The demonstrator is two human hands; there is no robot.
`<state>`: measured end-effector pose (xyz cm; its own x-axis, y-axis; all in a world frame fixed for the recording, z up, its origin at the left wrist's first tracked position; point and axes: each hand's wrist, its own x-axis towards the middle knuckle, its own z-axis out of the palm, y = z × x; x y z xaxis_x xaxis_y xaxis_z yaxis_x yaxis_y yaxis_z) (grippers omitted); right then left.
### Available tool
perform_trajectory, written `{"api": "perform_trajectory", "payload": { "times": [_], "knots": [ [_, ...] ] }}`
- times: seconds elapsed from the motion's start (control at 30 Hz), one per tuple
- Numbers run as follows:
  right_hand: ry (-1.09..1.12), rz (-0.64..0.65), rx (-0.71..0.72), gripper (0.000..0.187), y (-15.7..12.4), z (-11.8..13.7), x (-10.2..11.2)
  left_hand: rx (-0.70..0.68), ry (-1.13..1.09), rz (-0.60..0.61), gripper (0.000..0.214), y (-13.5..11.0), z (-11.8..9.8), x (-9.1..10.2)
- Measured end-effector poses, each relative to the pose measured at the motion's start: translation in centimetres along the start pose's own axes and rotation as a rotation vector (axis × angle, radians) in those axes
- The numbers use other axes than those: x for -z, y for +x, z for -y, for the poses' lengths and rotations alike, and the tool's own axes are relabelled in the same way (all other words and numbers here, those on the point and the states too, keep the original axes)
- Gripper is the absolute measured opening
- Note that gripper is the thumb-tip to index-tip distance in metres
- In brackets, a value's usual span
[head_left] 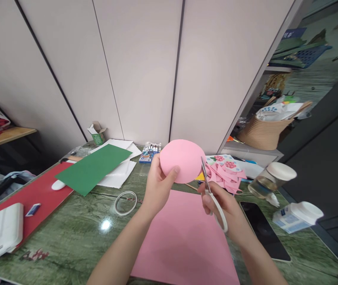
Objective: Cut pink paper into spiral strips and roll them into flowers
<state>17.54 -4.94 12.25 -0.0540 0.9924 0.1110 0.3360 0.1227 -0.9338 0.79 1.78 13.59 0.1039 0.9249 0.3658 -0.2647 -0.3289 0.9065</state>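
My left hand (161, 180) pinches a rounded piece of pink paper (183, 158), thumb on the near face and fingers behind. In my right hand (220, 202) is a pair of scissors (216, 209) with white handles, its blades pointing up at the right edge of the pink piece. Whether the blades are parted is too small to tell. Below both hands a large pink sheet (183, 233) lies flat on the table. Pink paper scraps (224, 176) are heaped just beyond my right hand.
A green sheet (94, 168), white papers (118, 174), a red sheet (44, 194), a tape roll (115, 204) and a white power bank (2, 229) lie left. Markers (150, 152) stand behind. On the right are a phone (265, 229), a cup (271, 180) and a white bottle (298, 216).
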Motion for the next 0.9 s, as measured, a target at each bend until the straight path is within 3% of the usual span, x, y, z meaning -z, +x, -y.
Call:
{"api": "perform_trajectory", "payload": {
  "times": [0.27,0.63,0.9],
  "knots": [
    [-0.013,0.01,-0.006,0.025,0.0,-0.8,0.2,-0.033,0.011,-0.035,0.03,0.0,0.1,-0.1],
    [0.005,0.001,0.056,0.03,-0.1,-1.1,0.2,-0.009,0.131,0.027,0.031,-0.2,0.3,0.0],
    [0.014,0.013,0.018,0.029,0.0,-0.7,0.1,-0.013,0.076,-0.002,0.027,-0.1,0.1,0.1]
  ]
}}
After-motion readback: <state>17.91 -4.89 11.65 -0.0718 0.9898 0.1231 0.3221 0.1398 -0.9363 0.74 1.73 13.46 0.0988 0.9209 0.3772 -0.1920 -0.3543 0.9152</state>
